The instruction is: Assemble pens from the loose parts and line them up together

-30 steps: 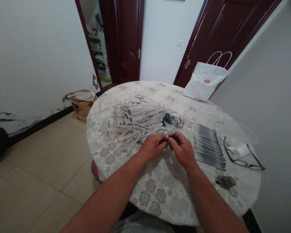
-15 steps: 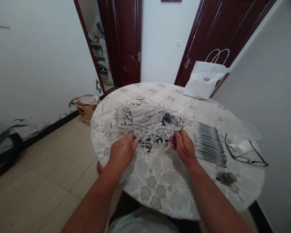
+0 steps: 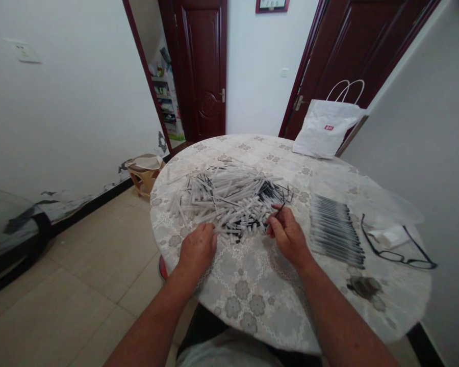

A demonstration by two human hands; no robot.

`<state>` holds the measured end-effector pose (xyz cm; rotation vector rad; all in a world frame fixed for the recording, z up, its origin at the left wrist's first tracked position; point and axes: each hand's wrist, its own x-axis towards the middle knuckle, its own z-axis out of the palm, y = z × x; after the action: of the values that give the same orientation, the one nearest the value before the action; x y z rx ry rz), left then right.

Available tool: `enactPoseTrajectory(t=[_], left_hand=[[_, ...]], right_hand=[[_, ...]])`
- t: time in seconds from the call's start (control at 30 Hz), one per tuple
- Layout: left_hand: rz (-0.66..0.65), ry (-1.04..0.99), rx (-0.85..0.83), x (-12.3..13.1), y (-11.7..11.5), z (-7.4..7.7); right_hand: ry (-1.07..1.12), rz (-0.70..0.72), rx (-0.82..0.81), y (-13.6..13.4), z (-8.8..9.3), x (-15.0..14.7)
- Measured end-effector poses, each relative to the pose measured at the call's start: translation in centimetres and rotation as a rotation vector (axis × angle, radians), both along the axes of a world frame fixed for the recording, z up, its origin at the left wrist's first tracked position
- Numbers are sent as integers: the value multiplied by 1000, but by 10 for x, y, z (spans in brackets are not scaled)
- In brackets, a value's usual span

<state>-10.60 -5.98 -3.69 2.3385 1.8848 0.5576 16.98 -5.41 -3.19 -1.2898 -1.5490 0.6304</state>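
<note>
A loose pile of whitish, see-through plastic tubes (image 3: 222,191) covers the middle of the round table, with thin black sticks (image 3: 270,189) mixed in. My right hand (image 3: 288,234) is at the pile's right front edge, pinching a thin dark stick (image 3: 280,209) that points up and to the right. By the front left edge of the pile rests my left hand (image 3: 199,247), its fingers curled down and close together. Their tips are hidden, so what they hold cannot be made out. To the right lies a neat row of pen-like tubes with dark ends (image 3: 336,232).
Black-framed glasses (image 3: 400,259) lie at the right beside a crumpled white wrapper (image 3: 392,236). A small dark object (image 3: 365,287) sits nearer the front. A white paper bag (image 3: 325,127) stands at the back right. The patterned cloth (image 3: 248,306) covers the table.
The view has tilted up slightly, shifting everything a little down and right. My left hand has drawn back a little from the pile, its fingers closer together. My right hand still pinches the stick.
</note>
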Motion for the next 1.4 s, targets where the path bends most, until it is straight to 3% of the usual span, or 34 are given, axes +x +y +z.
enactPoseTrajectory(t=[0.13,0.23,0.37,0.5,0.6,0.73,0.87,1.1,1.23,1.4], left_hand=[[-32,-294,87,1,-6,8],[-41,-724,-31,12,-2,23],[-121,-1488,-203,44,20,40],[-184,-1783,-240,74,45,50],[-222,-1827,-231,86,55,50],[-248,-1806,-236,87,59,40],[-231,-1769,-222,85,61,29],[-208,-1685,-218,81,64,23],[-228,-1610,-244,81,64,21],[-251,-1558,-409,87,56,20]], right_hand=[[-114,50,56,2,-1,0],[-263,79,107,2,3,-1],[-352,169,50,-1,6,-1],[-533,162,69,0,3,1],[-685,113,100,1,1,4],[-812,81,52,3,1,6],[-852,84,14,4,4,5],[-855,97,-3,4,2,5],[-716,88,70,5,0,8],[-412,89,157,-1,6,6]])
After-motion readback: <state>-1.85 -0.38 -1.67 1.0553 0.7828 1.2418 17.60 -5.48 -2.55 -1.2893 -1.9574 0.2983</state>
